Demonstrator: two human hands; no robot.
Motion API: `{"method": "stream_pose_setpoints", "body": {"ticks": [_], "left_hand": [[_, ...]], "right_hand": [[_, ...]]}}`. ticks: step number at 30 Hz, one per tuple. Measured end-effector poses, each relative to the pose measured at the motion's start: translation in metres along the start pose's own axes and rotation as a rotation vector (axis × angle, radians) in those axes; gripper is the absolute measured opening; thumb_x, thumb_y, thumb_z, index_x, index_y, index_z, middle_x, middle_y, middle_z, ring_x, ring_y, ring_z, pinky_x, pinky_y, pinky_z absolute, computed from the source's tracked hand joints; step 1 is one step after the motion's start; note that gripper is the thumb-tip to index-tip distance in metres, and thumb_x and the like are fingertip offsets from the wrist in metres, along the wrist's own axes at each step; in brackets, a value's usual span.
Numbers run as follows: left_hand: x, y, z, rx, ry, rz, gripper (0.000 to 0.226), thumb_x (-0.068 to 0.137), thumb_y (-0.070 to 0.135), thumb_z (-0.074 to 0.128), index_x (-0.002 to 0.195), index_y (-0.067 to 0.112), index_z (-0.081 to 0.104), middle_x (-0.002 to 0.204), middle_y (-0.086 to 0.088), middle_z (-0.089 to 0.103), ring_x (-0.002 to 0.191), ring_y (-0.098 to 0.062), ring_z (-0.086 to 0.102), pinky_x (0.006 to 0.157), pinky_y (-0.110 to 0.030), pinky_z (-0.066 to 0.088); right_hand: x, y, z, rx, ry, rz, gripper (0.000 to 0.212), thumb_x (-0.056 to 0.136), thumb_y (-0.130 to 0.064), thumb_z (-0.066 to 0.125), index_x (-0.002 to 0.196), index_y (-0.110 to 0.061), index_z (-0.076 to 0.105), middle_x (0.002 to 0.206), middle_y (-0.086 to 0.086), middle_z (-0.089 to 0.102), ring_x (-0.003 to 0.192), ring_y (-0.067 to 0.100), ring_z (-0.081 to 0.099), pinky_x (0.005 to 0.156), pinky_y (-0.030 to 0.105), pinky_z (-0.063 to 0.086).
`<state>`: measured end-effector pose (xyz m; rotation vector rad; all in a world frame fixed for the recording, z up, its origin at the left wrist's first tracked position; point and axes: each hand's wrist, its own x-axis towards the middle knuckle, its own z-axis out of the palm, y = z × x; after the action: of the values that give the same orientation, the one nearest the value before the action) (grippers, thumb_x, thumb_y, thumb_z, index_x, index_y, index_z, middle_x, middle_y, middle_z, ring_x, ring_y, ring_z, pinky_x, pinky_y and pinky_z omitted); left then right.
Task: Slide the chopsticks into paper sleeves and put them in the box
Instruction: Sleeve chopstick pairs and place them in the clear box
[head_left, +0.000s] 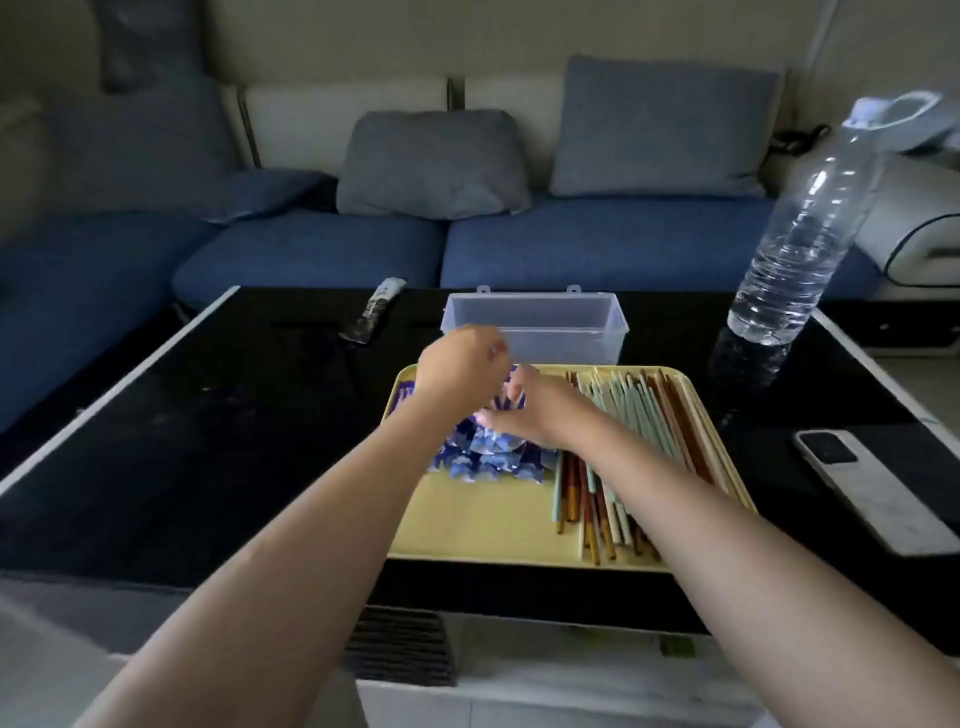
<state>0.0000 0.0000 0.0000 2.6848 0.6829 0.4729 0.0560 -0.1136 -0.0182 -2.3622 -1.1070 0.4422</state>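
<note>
A yellow tray (483, 525) lies on the black table. On its left part is a pile of blue patterned paper sleeves (488, 452); on its right part lie several chopsticks (639, 415) in green, brown, orange and cream. Behind the tray stands an open clear plastic box (540, 322) that looks empty. Both hands meet over the sleeve pile. My left hand (460, 361) has its fingers curled above the far end of the pile. My right hand (524, 410) pinches a blue sleeve at the top of the pile. Motion blur hides the fingertips.
A large clear water bottle (800, 239) stands at the table's back right. A white phone (872, 488) lies right of the tray. A small dark packet (371, 312) lies at the back left. A blue sofa (322, 244) with grey cushions runs behind the table.
</note>
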Motion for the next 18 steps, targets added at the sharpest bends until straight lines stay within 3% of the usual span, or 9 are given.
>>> {"method": "stream_pose_setpoints", "body": {"ticks": [4, 7, 10, 12, 15, 18], "left_hand": [[-0.049, -0.007, -0.015, 0.047, -0.019, -0.001, 0.024, 0.093, 0.019, 0.047, 0.102, 0.017, 0.069, 0.102, -0.004, 0.067, 0.089, -0.027, 0.061, 0.071, -0.032, 0.048], [-0.075, -0.010, -0.026, 0.054, -0.011, 0.011, 0.025, 0.094, 0.020, 0.047, 0.107, 0.020, 0.069, 0.109, 0.000, 0.065, 0.093, -0.024, 0.060, 0.073, -0.032, 0.047], [-0.093, -0.010, -0.034, 0.091, 0.003, 0.059, 0.032, 0.095, 0.019, 0.050, 0.124, 0.024, 0.062, 0.125, 0.001, 0.057, 0.108, -0.021, 0.057, 0.078, -0.031, 0.045], [-0.098, -0.005, -0.040, 0.143, 0.044, 0.110, 0.044, 0.095, 0.018, 0.052, 0.138, 0.025, 0.051, 0.138, -0.001, 0.048, 0.122, -0.023, 0.048, 0.090, -0.035, 0.046], [-0.101, 0.007, -0.047, 0.313, 0.106, 0.238, 0.058, 0.096, 0.029, 0.055, 0.151, 0.026, 0.034, 0.153, 0.001, 0.038, 0.140, -0.022, 0.033, 0.112, -0.039, 0.027], [-0.097, 0.021, -0.049, 0.392, 0.129, 0.276, 0.045, 0.097, 0.043, 0.053, 0.139, 0.027, 0.048, 0.134, 0.003, 0.060, 0.126, -0.020, 0.051, 0.113, -0.038, 0.020]], "right_hand": [[-0.024, -0.008, 0.022, -0.090, 0.018, 0.077, 0.030, 0.092, -0.019, 0.060, 0.069, -0.018, 0.039, 0.066, 0.004, 0.048, 0.066, 0.024, 0.051, 0.056, 0.031, 0.035], [-0.036, -0.013, 0.023, -0.045, 0.171, 0.137, 0.010, 0.094, -0.017, 0.056, 0.085, -0.014, 0.056, 0.084, 0.006, 0.059, 0.079, 0.028, 0.056, 0.065, 0.029, 0.035], [-0.052, -0.021, 0.009, -0.011, 0.355, 0.156, 0.014, 0.099, -0.021, 0.057, 0.103, -0.009, 0.063, 0.101, 0.010, 0.064, 0.096, 0.032, 0.061, 0.071, 0.030, 0.038], [-0.065, -0.028, -0.007, 0.049, 0.445, 0.113, 0.014, 0.099, -0.023, 0.060, 0.099, -0.009, 0.062, 0.097, 0.008, 0.064, 0.094, 0.031, 0.061, 0.069, 0.031, 0.037], [-0.081, -0.035, -0.032, 0.208, 0.363, 0.048, 0.024, 0.095, -0.025, 0.068, 0.076, -0.013, 0.059, 0.074, 0.002, 0.063, 0.073, 0.023, 0.059, 0.061, 0.032, 0.039], [-0.095, -0.033, -0.048, 0.369, 0.255, 0.029, 0.027, 0.093, -0.025, 0.070, 0.069, -0.017, 0.061, 0.065, -0.001, 0.065, 0.062, 0.020, 0.057, 0.063, 0.032, 0.043]]}}
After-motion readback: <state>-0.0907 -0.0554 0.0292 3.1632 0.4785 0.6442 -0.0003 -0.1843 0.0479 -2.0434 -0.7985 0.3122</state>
